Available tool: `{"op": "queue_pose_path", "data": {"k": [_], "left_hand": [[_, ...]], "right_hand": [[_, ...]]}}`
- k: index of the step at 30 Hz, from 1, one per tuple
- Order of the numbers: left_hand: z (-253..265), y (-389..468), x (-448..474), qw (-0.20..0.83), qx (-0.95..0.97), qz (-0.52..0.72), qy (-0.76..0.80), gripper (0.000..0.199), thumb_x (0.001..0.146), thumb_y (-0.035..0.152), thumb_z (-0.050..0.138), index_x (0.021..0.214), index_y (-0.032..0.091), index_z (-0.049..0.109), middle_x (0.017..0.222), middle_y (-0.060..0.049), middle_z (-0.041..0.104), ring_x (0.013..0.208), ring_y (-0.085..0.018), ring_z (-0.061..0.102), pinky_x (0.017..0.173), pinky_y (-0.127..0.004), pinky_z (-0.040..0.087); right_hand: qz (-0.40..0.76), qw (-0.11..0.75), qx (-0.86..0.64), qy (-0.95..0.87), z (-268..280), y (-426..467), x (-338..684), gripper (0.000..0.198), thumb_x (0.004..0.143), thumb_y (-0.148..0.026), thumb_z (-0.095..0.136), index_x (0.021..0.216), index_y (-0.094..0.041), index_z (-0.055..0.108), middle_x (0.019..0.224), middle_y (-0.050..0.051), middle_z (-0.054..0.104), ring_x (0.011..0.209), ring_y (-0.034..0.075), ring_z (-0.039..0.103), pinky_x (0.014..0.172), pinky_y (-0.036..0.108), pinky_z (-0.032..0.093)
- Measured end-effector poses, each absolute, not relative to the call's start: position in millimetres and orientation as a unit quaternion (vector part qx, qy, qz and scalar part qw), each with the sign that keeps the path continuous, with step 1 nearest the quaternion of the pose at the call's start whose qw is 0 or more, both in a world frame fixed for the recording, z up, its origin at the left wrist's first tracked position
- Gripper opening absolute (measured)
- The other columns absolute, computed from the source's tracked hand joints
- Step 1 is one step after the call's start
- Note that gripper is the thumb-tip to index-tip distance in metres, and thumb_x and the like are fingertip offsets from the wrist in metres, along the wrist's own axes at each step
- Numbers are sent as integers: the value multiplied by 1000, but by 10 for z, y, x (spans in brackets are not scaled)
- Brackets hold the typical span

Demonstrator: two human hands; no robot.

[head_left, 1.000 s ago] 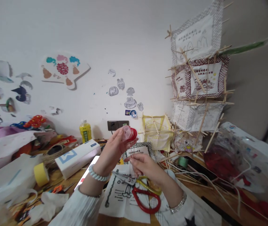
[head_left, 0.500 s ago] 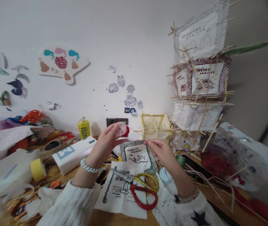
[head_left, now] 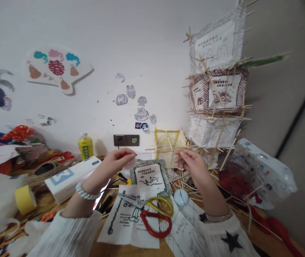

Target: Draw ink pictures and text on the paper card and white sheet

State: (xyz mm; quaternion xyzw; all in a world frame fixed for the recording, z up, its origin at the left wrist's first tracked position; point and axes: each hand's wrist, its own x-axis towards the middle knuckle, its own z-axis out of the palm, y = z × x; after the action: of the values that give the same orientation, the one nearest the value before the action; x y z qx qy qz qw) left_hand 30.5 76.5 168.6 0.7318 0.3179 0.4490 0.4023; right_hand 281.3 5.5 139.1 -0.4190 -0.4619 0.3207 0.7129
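Observation:
Both hands are raised over the table with a thin red thread [head_left: 156, 152] pulled straight between them. My left hand [head_left: 117, 160] is closed around a spool [head_left: 130, 164], whose clear round end shows below the fingers. The thread leaves from its fingertips. My right hand [head_left: 192, 162] pinches the thread's other end between thumb and forefinger. Beneath them lies a paper drawing with a green patterned border [head_left: 149, 176]. Nearer, scissors with a red and a yellow handle [head_left: 156, 223] rest on another drawn sheet [head_left: 128, 228].
Behind my right hand stands a yellow stick frame [head_left: 168, 137], with a tall stick-and-paper structure [head_left: 222, 89] beside it. A white box [head_left: 72, 178], yellow tape [head_left: 25, 200] and a drink bottle [head_left: 85, 146] are left. A plastic bag [head_left: 267, 171] lies right.
My hands have moved apart, and the thread now runs straight between them. My left hand has lowered and turned, covering more of the spool. The view has swung a little right.

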Motion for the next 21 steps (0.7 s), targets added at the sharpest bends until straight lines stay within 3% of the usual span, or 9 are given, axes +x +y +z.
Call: {"op": "queue_pose_path", "data": {"k": [4, 12, 21], "left_hand": [[1654, 817, 323, 340, 791, 399, 316, 29, 75, 47, 64, 71, 18, 68, 71, -5, 62, 68, -20, 53, 58, -27, 40], [1574, 944, 380, 276, 860, 280, 325, 38, 76, 53, 54, 66, 17, 61, 63, 0, 54, 62, -17, 48, 57, -27, 38], [1151, 1091, 507, 269, 890, 147, 338, 30, 69, 47, 60, 61, 19, 62, 53, 1, 54, 50, -16, 48, 48, -25, 33]], "right_hand": [[339, 758, -376, -412, 1380, 55, 2877, 27, 62, -36, 80, 77, -15, 71, 69, 1, 68, 54, 9, 53, 54, 22, 44], [296, 817, -324, -374, 1379, 90, 2902, 20, 65, -26, 78, 83, -18, 73, 91, 4, 74, 77, 13, 66, 73, 25, 50], [252, 873, -285, -306, 1421, 107, 2925, 27, 61, -28, 81, 80, -16, 66, 76, 2, 72, 70, 12, 66, 69, 25, 52]]}}
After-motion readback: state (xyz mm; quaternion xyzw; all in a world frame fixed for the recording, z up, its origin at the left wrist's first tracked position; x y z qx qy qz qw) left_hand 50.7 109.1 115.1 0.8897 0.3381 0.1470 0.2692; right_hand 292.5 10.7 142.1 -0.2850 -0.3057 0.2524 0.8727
